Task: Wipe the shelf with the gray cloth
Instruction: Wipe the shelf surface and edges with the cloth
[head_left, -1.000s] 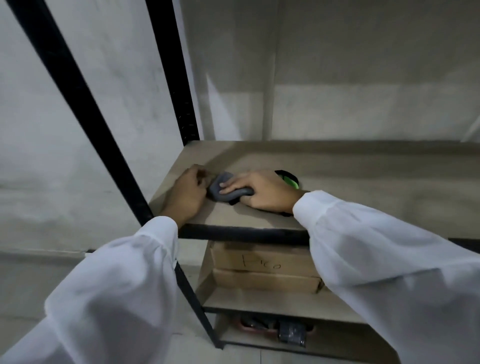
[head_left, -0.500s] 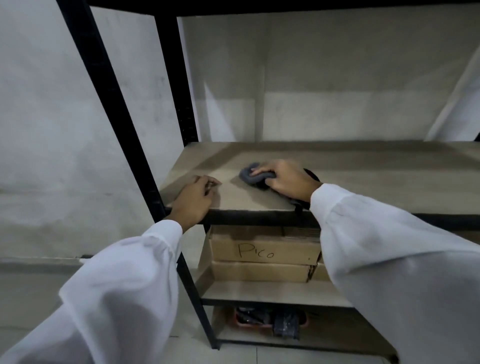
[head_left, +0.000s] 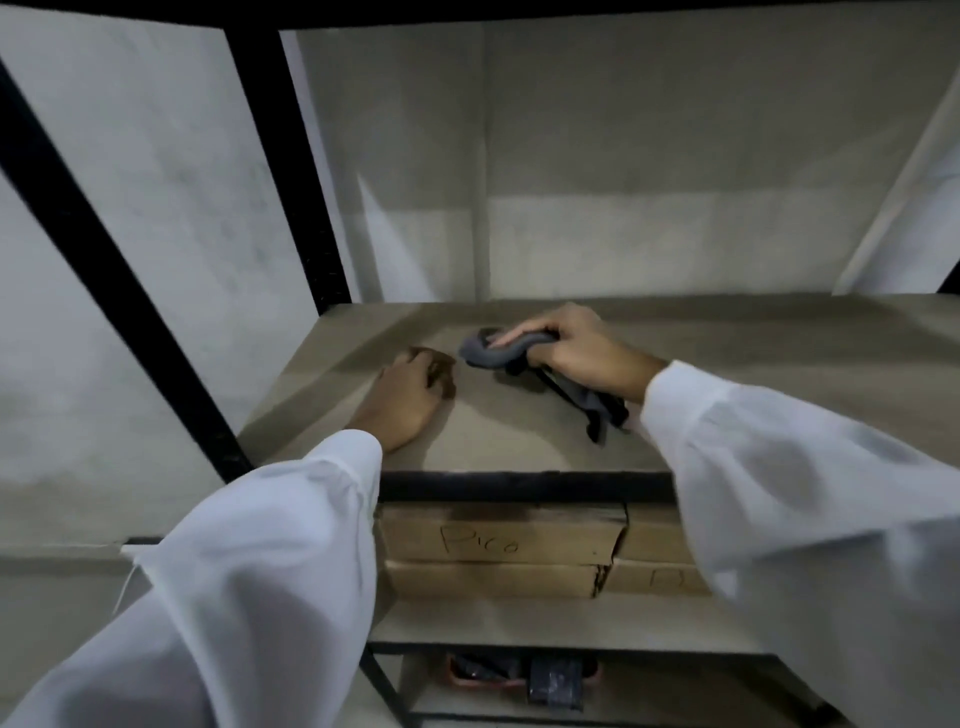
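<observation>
The gray cloth (head_left: 491, 352) is bunched on the wooden shelf board (head_left: 753, 364), and a loose end of it trails back toward the front edge under my wrist. My right hand (head_left: 574, 351) grips the cloth with fingers curled over the bunched part. To its left, my left hand (head_left: 410, 397) rests on the board with its fingers curled under, holding nothing. Both arms wear white sleeves.
Black metal uprights (head_left: 291, 171) frame the shelf at the left, and a black rail (head_left: 524, 486) edges the board's front. Cardboard boxes (head_left: 498, 543) sit on the shelf below, dark items (head_left: 519, 673) on the lowest one. White walls stand behind and to the left.
My right hand has carried the cloth from the front left corner toward the back and right across the board. My left hand stayed near the left side. The view tilted upward.
</observation>
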